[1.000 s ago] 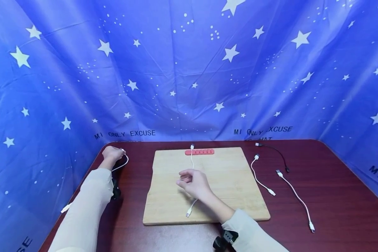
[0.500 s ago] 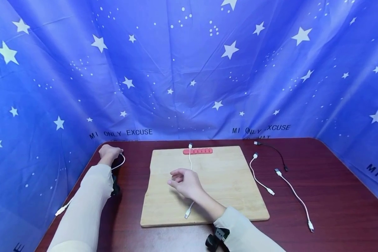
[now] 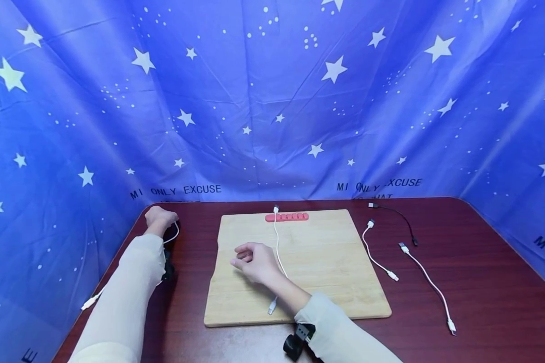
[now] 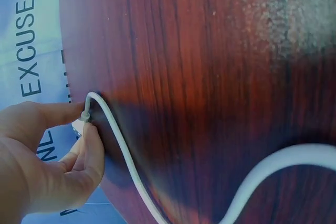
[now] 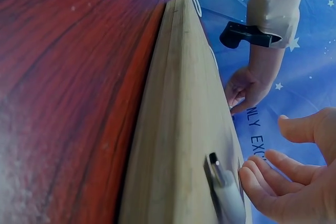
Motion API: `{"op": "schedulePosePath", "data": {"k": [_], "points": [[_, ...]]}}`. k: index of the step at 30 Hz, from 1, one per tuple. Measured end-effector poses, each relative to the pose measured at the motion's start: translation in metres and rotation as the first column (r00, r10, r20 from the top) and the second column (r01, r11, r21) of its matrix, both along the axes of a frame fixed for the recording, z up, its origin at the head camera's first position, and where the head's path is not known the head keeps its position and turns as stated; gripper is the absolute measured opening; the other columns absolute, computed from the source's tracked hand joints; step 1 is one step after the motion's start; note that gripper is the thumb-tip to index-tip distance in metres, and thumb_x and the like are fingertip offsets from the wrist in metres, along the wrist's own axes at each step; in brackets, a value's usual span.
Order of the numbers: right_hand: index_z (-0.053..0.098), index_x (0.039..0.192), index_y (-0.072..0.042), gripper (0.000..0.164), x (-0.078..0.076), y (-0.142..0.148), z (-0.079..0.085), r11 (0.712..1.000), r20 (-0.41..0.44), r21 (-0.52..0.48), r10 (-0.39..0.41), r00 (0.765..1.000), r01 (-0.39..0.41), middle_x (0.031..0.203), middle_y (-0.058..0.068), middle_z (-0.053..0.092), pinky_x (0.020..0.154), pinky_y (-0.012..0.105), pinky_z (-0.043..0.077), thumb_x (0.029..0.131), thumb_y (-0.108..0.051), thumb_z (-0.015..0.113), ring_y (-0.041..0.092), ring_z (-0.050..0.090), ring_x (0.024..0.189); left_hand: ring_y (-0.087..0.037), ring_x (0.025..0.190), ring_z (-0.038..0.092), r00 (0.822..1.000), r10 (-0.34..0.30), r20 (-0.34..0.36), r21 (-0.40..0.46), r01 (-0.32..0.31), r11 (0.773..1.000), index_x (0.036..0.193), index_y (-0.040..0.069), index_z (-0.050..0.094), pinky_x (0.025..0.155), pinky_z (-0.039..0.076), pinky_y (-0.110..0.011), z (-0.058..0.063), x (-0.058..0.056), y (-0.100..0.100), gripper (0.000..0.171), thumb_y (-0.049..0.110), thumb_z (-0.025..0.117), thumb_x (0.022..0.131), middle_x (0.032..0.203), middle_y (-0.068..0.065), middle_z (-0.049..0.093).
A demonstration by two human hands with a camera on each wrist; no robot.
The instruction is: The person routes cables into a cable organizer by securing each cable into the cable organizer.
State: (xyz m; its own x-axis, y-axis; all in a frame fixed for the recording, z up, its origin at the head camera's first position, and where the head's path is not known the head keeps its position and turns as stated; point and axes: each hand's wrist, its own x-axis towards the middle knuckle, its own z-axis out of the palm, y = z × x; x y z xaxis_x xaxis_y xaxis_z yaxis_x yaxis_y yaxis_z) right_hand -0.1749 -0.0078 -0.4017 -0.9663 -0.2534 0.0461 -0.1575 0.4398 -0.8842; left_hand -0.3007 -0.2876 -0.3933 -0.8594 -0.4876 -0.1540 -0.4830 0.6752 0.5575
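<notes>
At the table's back left corner my left hand [image 3: 161,219] pinches one end of a white USB cable [image 4: 123,145] between thumb and fingers. The cable bends down from the fingertips to the table, and its other plug lies near the left edge, partly behind the sleeve. My right hand [image 3: 256,262] holds nothing and hovers over the wooden board [image 3: 331,272], fingers loosely bent and thumb apart. Beneath its wrist runs a second white cable [image 3: 277,237], whose upper end overlaps the left end of a red cable holder strip [image 3: 295,217]. In the right wrist view that cable's plug [image 5: 226,192] shows beside the fingers.
Right of the board lie a short white cable [image 3: 376,259], a longer white cable [image 3: 429,282] and a black cable [image 3: 401,219]. A blue star-printed curtain [image 3: 254,101] hangs round the back and sides of the dark red table [image 3: 481,262].
My right hand has drifted left across the board, uncovering more of the cable there. The left hand keeps its pinch on the cable end at the back left corner.
</notes>
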Motion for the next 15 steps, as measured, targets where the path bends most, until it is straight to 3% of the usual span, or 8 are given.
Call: {"op": "schedulePosePath", "data": {"k": [3,5,9,11,13,15], "points": [[0.07,0.104,-0.001,0.025,-0.001,-0.003,0.0,1.0,0.008,-0.005,0.002,1.0,-0.002,0.095,0.011,0.075,0.067,0.015,0.053,0.082,-0.014,0.073,0.016,0.069,0.08,-0.032,0.079,0.062,1.0,-0.008,0.006,0.005,0.008,1.0,0.079,-0.004,0.066,0.069,0.052,-0.031,0.002,0.0,-0.003,0.025,0.021,0.065,0.077,0.047,0.004,0.049],[0.07,0.104,-0.001,0.025,-0.001,-0.005,0.0,1.0,0.014,-0.006,0.003,1.0,-0.003,0.095,0.011,0.075,0.068,0.016,0.053,0.083,-0.014,0.073,0.016,0.069,0.08,-0.024,0.07,0.063,1.0,-0.018,0.004,0.032,0.018,0.999,0.08,-0.005,0.068,0.071,0.052,-0.029,0.004,0.001,-0.003,0.026,0.021,0.065,0.078,0.044,0.007,0.049],[0.07,0.104,-0.002,0.024,-0.002,-0.009,0.002,1.0,0.02,-0.004,0.008,1.0,-0.008,0.095,0.01,0.075,0.069,0.017,0.054,0.083,-0.015,0.072,0.017,0.069,0.081,-0.005,0.047,0.06,1.0,-0.017,0.011,0.184,0.015,0.983,0.113,-0.019,0.055,0.068,0.054,-0.021,0.008,-0.002,-0.003,0.05,0.017,0.065,0.081,0.042,0.011,0.05],[0.07,0.104,-0.003,0.024,-0.003,-0.012,0.002,1.0,0.024,-0.003,0.014,1.0,-0.014,0.095,0.01,0.075,0.07,0.018,0.054,0.083,-0.015,0.072,0.017,0.069,0.082,0.0,0.042,0.055,1.0,0.007,0.013,0.284,-0.01,0.959,0.125,-0.02,0.042,0.06,0.054,-0.017,0.009,-0.004,-0.004,0.059,0.014,0.065,0.082,0.046,0.009,0.051],[0.071,0.104,-0.004,0.024,-0.004,-0.016,0.003,1.0,0.028,-0.001,0.02,0.999,-0.02,0.095,0.01,0.075,0.071,0.018,0.054,0.084,-0.016,0.072,0.016,0.069,0.082,0.002,0.04,0.053,1.0,0.029,0.008,0.394,-0.03,0.919,0.13,-0.018,0.033,0.055,0.053,-0.015,0.01,-0.006,-0.004,0.062,0.009,0.063,0.082,0.058,0.004,0.053],[0.071,0.103,-0.003,0.023,-0.005,-0.019,0.004,1.0,0.029,-0.01,0.027,0.999,-0.027,0.095,0.01,0.075,0.072,0.019,0.055,0.083,-0.015,0.072,0.016,0.069,0.082,0.001,0.043,0.054,0.998,0.056,-0.002,0.491,-0.047,0.87,0.129,-0.016,0.033,0.055,0.054,-0.014,0.011,-0.008,-0.003,0.059,0.003,0.063,0.082,0.073,-0.003,0.051]]}}
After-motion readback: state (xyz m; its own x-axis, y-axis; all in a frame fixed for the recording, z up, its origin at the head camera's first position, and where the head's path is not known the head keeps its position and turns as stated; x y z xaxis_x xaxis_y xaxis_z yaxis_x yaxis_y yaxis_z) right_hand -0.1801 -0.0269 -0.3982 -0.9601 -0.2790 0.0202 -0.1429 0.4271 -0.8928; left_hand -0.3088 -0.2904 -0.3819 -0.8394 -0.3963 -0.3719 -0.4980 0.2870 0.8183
